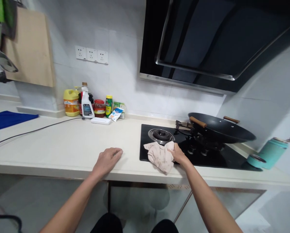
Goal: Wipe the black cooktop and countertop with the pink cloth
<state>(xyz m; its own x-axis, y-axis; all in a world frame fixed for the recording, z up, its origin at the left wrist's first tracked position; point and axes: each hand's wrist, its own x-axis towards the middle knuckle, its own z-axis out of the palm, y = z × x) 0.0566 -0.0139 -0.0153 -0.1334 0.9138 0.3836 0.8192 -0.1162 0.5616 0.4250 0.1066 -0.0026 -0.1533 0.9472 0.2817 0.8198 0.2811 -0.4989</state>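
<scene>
My right hand grips a crumpled pale pink cloth on the front left of the black glass stove. The cloth's lower end hangs past the stove's front edge onto the counter. Just behind the cloth is the left burner, with its pan support ring off. My left hand rests on the white countertop near its front edge, left of the stove. It holds nothing, and its fingers lie loosely stretched out.
A black wok with wooden handles sits on the right burner. Teal containers stand at the right end. A yellow jug, a spray bottle and a red-lidded jar line the wall. The range hood overhangs the stove. A black cable crosses the counter.
</scene>
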